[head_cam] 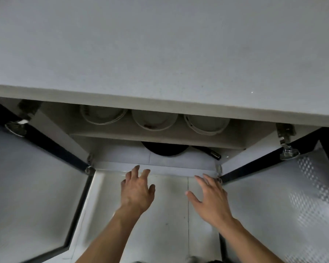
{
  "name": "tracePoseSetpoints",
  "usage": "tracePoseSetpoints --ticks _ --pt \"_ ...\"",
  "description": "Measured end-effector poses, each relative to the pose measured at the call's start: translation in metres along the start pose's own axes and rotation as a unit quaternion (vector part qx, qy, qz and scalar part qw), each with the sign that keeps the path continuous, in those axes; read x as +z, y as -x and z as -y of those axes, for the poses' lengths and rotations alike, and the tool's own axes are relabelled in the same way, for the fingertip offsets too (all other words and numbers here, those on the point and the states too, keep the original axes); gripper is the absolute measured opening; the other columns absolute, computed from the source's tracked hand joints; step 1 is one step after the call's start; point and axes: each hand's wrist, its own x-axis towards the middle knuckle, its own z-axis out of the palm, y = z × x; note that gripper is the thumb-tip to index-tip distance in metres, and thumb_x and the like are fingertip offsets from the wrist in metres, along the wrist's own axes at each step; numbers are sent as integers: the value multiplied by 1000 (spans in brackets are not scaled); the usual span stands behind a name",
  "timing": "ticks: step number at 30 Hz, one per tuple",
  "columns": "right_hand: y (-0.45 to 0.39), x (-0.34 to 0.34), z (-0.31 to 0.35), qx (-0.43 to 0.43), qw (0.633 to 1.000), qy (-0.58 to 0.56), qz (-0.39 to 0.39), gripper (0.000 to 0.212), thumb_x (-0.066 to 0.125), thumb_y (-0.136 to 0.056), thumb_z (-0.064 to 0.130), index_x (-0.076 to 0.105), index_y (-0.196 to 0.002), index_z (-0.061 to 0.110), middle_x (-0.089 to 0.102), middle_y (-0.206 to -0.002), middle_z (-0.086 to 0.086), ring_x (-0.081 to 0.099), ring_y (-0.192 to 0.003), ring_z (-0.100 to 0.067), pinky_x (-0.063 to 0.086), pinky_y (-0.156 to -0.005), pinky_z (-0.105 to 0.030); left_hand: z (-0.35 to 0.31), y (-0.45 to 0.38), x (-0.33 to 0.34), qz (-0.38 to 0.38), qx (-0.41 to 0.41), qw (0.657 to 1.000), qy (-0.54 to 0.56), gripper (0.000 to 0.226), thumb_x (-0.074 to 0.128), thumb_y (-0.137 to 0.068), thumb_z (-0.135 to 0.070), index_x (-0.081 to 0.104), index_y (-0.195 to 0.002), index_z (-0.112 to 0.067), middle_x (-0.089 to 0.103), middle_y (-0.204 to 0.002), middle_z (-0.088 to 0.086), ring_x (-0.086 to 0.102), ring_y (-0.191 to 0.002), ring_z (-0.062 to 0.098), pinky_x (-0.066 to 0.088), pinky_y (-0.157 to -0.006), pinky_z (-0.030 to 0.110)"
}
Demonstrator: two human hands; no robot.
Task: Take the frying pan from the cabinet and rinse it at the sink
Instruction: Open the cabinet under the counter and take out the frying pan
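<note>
Both hands reach toward the open cabinet under the surface.

The left hand (137, 190) and right hand (210, 198) hover before the cabinet's lower shelf (122, 152), fingers spread and holding nothing. The black frying pan (164, 149) sits at the back of that shelf, handle pointing right. Three white bowls (154, 120) line the upper shelf; both doors (36, 177) stand open.

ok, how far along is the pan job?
Done: both cabinet doors stand open. In hand: left hand and right hand, open and holding nothing, are in front of the bottom shelf, where the black frying pan sits untouched below a row of white bowls. Left: grip the pan, lift out, rinse; no sink in view.
</note>
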Motion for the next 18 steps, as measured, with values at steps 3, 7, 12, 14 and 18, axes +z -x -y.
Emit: tracePoseSetpoints --ticks 3,7,12,14,18 --pt "-27 46 -17 -2 1000 1 0 68 39 -89 66 27 -148 35 18 -159 7 16 -144 -19 25 -113 -42 4 -29 48 -11 15 1000 4 58 50 -95 -45 30 -148 -32 17 -161 4 21 -144 25 31 -112 40" --pt "-68 93 -35 -4 1000 9 -18 69 41 -88 65 27 -148 33 17 -158 6 12 -144 -20 19 -114 -41 8 -67 100 -20 52 998 -1 59 48 -96 -46 29 -150 -30 16 -161 3 20 -144 24 29 -113 37" --pt "-134 137 -53 -29 996 -1 -81 70 41 -83 68 35 -144 32 29 -151 5 20 -141 -20 28 -112 -43 3 -121 147 -66 98 993 -11 60 49 -96 -44 27 -151 -31 16 -162 4 20 -145 25 28 -114 38" --pt "-167 156 -59 -31 995 0 -97 72 41 -82 67 34 -144 31 32 -150 2 22 -139 -23 30 -110 -43 1 -148 165 -93 111 989 -18 60 50 -96 -43 28 -150 -30 14 -163 6 19 -146 27 28 -115 39" --pt "-211 193 -72 -21 991 -49 -120 71 48 -87 61 27 -147 31 24 -154 2 14 -141 -23 28 -110 -43 2 -183 214 -134 139 981 -24 61 54 -93 -36 32 -149 -28 12 -163 8 18 -145 28 30 -113 39"
